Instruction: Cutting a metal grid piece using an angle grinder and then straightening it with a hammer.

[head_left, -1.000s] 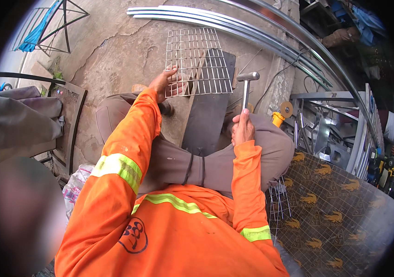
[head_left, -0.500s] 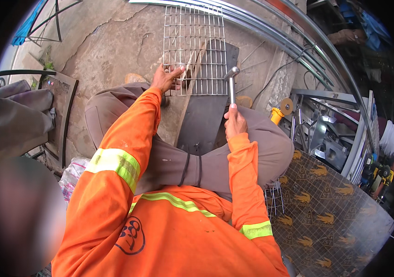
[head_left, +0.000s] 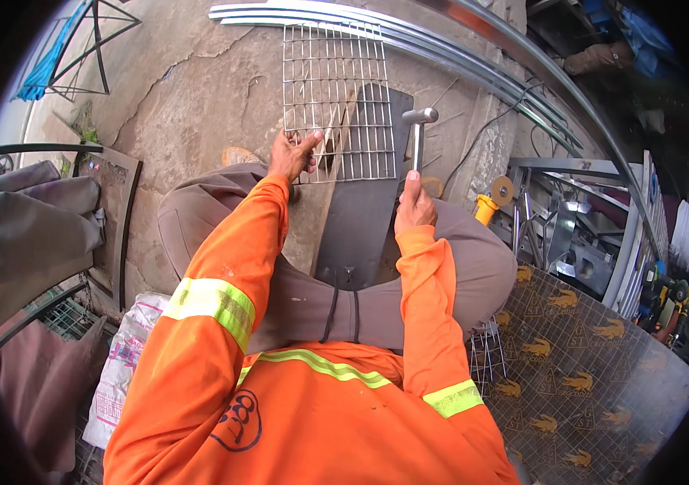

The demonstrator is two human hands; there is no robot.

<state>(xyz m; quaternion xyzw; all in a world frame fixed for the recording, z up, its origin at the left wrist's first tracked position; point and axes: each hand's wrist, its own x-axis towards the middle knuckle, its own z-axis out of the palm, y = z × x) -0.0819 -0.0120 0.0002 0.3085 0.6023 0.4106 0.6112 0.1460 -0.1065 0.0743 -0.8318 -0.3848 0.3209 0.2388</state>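
Observation:
My left hand [head_left: 290, 155] is closed on the near left corner of a wire mesh panel [head_left: 372, 121], with thumb and fingers about its wires. The panel lies over a dark flat plate [head_left: 356, 226] and a strip of wood [head_left: 336, 174] between my legs. In my right hand [head_left: 415, 208] is a metal hammer [head_left: 419, 117], gripped by its handle. Its head is raised beside the panel's right edge, apart from the wires as far as I can see.
Long metal bars [head_left: 457, 65] curve across the far ground. At right are a yellow tool with a disc [head_left: 490, 204], a metal frame [head_left: 579, 166] and a patterned brown board [head_left: 571, 364]. A white sack [head_left: 122, 364] and a bent dark frame [head_left: 122, 210] are at left.
The hammer's head has turned more sideways and risen slightly beside the mesh panel. My left hand keeps its hold. The view has shifted a little, and a blurred shape at lower left is gone.

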